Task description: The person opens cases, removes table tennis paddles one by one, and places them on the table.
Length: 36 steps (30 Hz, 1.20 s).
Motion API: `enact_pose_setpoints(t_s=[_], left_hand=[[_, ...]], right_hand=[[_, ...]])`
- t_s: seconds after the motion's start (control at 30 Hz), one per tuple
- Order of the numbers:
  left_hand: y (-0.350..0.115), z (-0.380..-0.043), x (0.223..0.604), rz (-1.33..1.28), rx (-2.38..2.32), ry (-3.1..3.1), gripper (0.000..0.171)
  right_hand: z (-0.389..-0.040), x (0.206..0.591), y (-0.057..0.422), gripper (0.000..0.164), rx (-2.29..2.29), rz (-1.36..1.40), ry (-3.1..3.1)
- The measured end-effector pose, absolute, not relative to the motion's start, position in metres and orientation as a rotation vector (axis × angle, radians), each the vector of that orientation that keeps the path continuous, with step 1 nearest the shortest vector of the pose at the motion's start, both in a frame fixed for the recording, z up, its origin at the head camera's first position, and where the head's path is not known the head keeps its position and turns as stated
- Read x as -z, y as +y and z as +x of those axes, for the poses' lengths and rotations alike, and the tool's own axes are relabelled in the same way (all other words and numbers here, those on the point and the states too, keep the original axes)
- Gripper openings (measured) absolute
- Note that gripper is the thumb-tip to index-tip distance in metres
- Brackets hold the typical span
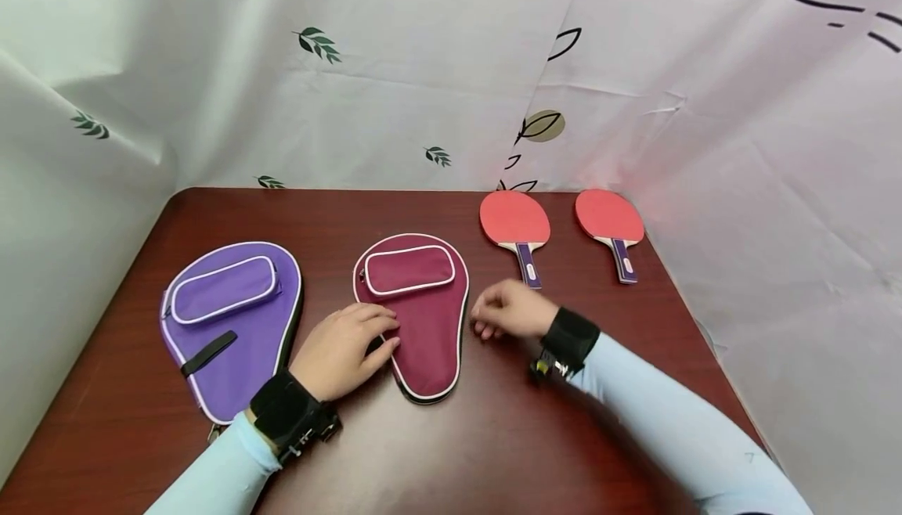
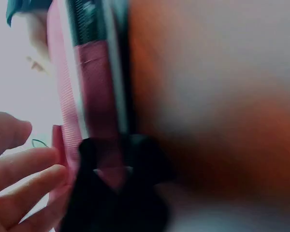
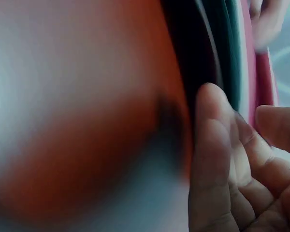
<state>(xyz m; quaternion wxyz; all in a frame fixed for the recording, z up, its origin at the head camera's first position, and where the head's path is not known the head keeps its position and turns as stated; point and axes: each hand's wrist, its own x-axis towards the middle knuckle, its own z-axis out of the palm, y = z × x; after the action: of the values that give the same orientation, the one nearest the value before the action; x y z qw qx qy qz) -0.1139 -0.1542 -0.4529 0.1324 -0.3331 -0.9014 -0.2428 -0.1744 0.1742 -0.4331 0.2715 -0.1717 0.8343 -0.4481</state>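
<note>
A maroon table tennis bat case (image 1: 426,335) with white piping and a small front pocket lies flat on the table, its narrow end toward me. My left hand (image 1: 345,349) rests at its left edge, fingertips on the cover, fingers loosely bent. In the left wrist view these fingers (image 2: 31,179) are beside the case's zipped side (image 2: 96,77). Just off the right edge is my right hand (image 1: 513,310), its fingers loosely curled and nothing held. The right wrist view shows its fingers (image 3: 212,159) close along the dark side of the case (image 3: 251,63).
A purple bat case (image 1: 243,366) with a black strap lies at the left of the dark red-brown table (image 1: 338,221). Two red bats with purple handles, one (image 1: 514,217) nearer the middle and another (image 1: 609,215) farther right, lie at the back. White curtains (image 1: 395,69) surround the table.
</note>
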Motion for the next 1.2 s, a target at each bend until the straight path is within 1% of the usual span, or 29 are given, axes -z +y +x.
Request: enact_pose_setpoints(t_s=[0.07,0.13,0.2,0.3,0.37,0.47,0.57,0.63,0.8,0.97,1.03,1.2], left_hand=[[-0.149,-0.119,0.446,-0.956,0.751,-2.553,0.024],[-0.142,-0.125,0.439,-0.932,0.786,-2.507,0.025],[-0.134,-0.132,0.433,-0.917,0.788,-2.503,0.031],[-0.121,-0.139,0.429,-0.888,0.703,-2.592,0.043],[-0.113,-0.141,0.431,-0.863,0.617,-2.667,0.049],[-0.103,-0.141,0.438,-0.817,0.499,-2.727,0.054],[-0.097,-0.136,0.448,-0.794,0.419,-2.717,0.055],[-0.092,-0.131,0.453,-0.788,0.385,-2.700,0.056],[-0.079,-0.121,0.460,-0.791,0.341,-2.667,0.057],[-0.069,-0.116,0.461,-0.816,0.336,-2.669,0.056],[-0.068,-0.115,0.460,-0.821,0.339,-2.679,0.056],[-0.068,-0.114,0.457,-0.821,0.338,-2.706,0.057]], right_hand=[[-0.196,0.417,0.177,0.017,1.095,-0.540,2.420],[-0.219,0.403,0.172,0.014,1.002,-0.616,2.554],[-0.240,0.394,0.160,0.013,0.892,-0.703,2.650],[-0.267,0.385,0.135,0.013,0.678,-0.869,2.739],[-0.282,0.380,0.118,0.013,0.477,-1.000,2.769],[-0.302,0.372,0.091,0.012,0.139,-1.218,2.748],[-0.320,0.371,0.066,0.013,-0.206,-1.404,2.666],[-0.329,0.375,0.049,0.016,-0.380,-1.505,2.595],[-0.338,0.400,0.013,0.021,-0.588,-1.690,2.449],[-0.334,0.424,-0.010,0.024,-0.596,-1.767,2.288],[-0.331,0.428,-0.017,0.025,-0.528,-1.750,2.252],[-0.325,0.429,-0.034,0.044,-0.339,-1.585,2.186]])
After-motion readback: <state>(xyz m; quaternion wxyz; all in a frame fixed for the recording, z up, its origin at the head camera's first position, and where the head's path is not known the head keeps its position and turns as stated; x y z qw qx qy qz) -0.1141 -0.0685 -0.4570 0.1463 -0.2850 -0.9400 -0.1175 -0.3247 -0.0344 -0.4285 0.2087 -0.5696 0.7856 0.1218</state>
